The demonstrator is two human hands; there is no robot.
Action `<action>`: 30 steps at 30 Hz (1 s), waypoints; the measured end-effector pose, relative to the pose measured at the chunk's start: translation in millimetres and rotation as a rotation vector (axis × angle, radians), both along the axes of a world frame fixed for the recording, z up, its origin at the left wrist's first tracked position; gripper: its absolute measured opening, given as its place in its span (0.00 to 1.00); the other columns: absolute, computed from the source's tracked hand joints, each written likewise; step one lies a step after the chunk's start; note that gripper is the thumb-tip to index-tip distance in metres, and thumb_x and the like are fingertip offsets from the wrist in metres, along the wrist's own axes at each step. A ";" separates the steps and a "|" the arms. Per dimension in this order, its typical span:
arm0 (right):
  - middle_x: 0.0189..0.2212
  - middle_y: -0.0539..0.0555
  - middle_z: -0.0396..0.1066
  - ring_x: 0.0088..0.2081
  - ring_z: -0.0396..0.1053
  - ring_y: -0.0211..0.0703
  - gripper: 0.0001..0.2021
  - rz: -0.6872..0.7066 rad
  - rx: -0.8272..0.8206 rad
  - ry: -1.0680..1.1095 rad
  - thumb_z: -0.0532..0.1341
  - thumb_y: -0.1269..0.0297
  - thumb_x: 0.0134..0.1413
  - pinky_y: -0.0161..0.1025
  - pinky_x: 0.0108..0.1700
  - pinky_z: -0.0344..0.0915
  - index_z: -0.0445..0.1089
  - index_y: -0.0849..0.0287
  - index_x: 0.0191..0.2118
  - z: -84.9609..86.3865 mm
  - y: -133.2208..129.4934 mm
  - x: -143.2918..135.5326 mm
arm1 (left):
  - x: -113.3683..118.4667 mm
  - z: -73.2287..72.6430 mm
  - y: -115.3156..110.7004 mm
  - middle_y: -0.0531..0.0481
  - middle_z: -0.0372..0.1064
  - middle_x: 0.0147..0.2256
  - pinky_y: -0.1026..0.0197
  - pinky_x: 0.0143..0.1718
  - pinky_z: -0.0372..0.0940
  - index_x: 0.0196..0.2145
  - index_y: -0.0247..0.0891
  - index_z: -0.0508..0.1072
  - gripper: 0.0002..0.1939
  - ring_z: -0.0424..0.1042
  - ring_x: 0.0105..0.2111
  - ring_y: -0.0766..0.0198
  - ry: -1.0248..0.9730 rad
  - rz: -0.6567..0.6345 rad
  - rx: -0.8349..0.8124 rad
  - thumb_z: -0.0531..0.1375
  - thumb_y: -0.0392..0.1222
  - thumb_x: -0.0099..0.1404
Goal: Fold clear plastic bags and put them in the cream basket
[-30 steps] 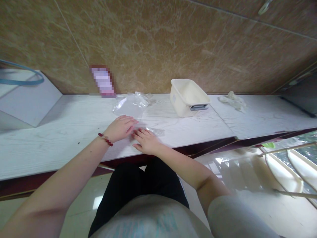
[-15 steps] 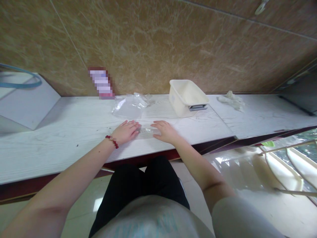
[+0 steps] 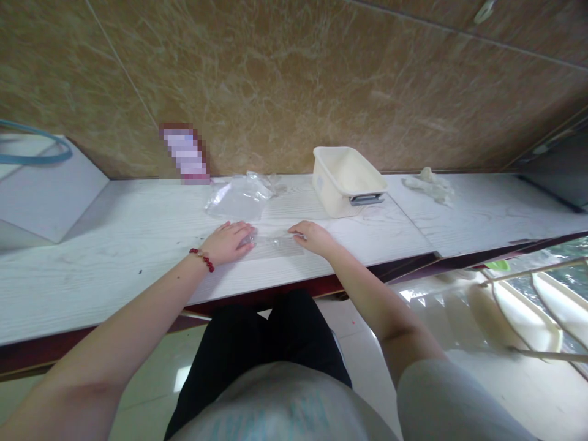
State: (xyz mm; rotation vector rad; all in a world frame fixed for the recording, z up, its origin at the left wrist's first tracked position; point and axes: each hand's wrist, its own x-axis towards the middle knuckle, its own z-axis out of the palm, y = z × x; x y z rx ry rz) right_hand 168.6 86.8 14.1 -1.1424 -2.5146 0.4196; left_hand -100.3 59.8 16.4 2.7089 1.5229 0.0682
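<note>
A thin clear plastic piece (image 3: 275, 245) lies on the white wood-grain counter (image 3: 114, 257) between my hands. My left hand (image 3: 228, 241), with a red bead bracelet at the wrist, rests on its left end, fingers apart and lying nearly flat. At its right end, my right hand (image 3: 315, 239) has the thumb and fingers brought together on the plastic's edge. Just beyond my hands lies a crumpled clear plastic bag (image 3: 239, 197), touched by neither hand.
A cream bin (image 3: 337, 184) with a grey handle stands behind my right hand. Farther right lies a whitish crumpled cloth or glove (image 3: 429, 185). A white box (image 3: 68, 190) is at the left, and a blurred card (image 3: 187, 153) leans on the brown wall.
My hands have moved slightly apart, showing more of the clear plastic between them. The right hand's fingers have closed in toward its thumb.
</note>
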 end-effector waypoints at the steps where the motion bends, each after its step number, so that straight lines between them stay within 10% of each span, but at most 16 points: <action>1: 0.39 0.55 0.70 0.41 0.66 0.38 0.13 0.007 0.002 0.000 0.54 0.70 0.51 0.36 0.46 0.59 0.68 0.62 0.43 -0.3 0.4 -0.2 | -0.3 0.0 1.2 0.43 0.57 0.54 0.51 0.54 0.45 0.53 0.37 0.59 0.26 0.54 0.54 0.56 0.003 0.002 0.000 0.44 0.53 0.61; 7: 0.40 0.57 0.69 0.43 0.65 0.43 0.24 0.085 0.022 -0.031 0.59 0.55 0.46 0.40 0.47 0.59 0.63 0.62 0.49 1.9 -4.8 1.5 | -1.5 3.6 0.7 0.44 0.57 0.54 0.53 0.54 0.46 0.53 0.37 0.59 0.29 0.54 0.54 0.56 0.001 -0.029 -0.003 0.45 0.57 0.59; 23: 0.38 0.54 0.69 0.36 0.67 0.36 0.17 -0.066 -0.046 0.025 0.52 0.71 0.51 0.34 0.40 0.61 0.63 0.61 0.48 -1.0 0.7 -11.7 | -2.2 13.0 11.3 0.45 0.67 0.44 0.59 0.45 0.58 0.49 0.35 0.62 0.24 0.66 0.43 0.59 -0.131 0.067 -0.022 0.49 0.46 0.56; 30: 0.39 0.56 0.69 0.38 0.66 0.40 0.29 -0.027 -0.083 0.015 0.61 0.56 0.43 0.37 0.41 0.61 0.59 0.60 0.52 4.3 -4.2 -15.6 | 5.5 20.7 14.5 0.44 0.65 0.45 0.57 0.45 0.58 0.52 0.37 0.59 0.34 0.65 0.44 0.56 -0.161 0.003 -0.128 0.53 0.58 0.51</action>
